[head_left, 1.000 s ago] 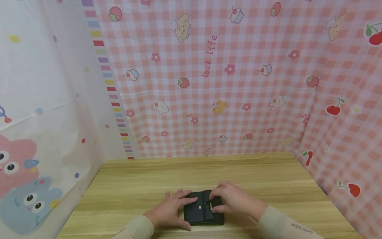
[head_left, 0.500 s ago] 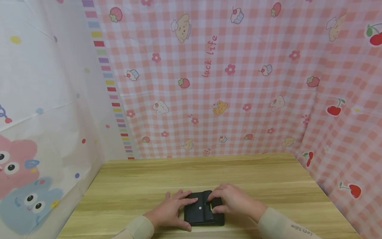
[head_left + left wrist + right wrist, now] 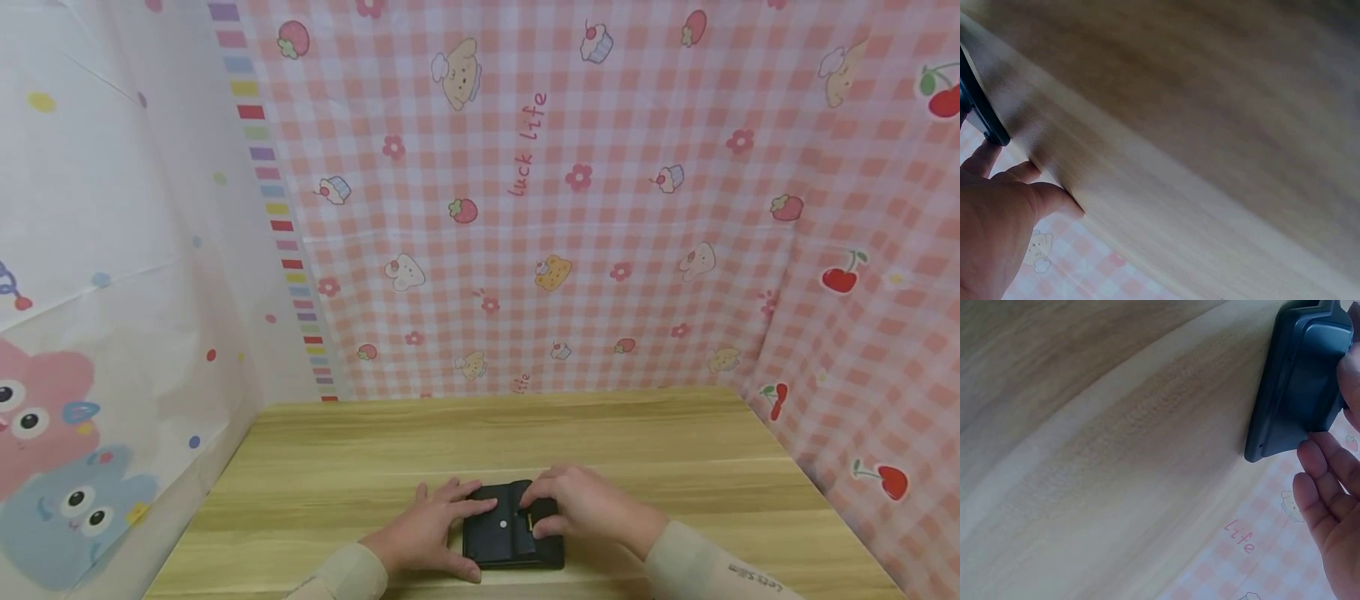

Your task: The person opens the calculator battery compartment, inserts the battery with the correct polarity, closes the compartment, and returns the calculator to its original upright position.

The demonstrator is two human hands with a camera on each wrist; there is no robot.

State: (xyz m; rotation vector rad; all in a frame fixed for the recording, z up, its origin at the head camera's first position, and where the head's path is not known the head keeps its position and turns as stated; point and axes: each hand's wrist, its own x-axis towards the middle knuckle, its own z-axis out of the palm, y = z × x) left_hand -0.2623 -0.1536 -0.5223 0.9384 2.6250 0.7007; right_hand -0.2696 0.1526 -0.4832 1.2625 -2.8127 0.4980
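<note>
A flat black device (image 3: 487,533), seen from its back in the head view, lies on the wooden table. It has a raised ridge, a small pale round spot and a recess on the right. A thin gold-coloured battery (image 3: 530,522) shows in that recess, partly covered by fingers. My right hand (image 3: 588,508) bends its index finger and thumb at the battery's two ends; the exact contact is hidden. My left hand (image 3: 423,529) spreads over the device's left side, index finger on top and thumb by the near edge. The right wrist view shows the device's dark moulded side (image 3: 1300,381).
The wooden table (image 3: 360,450) reaches back to a pink checked cloth (image 3: 480,317) with cartoon prints. A white cloth (image 3: 150,250) hangs at the left, and more checked cloth (image 3: 862,350) hangs at the right.
My right index finger has slid slightly nearer to me, covering more of the battery, so less gold shows. The left hand and the device stay where they were.
</note>
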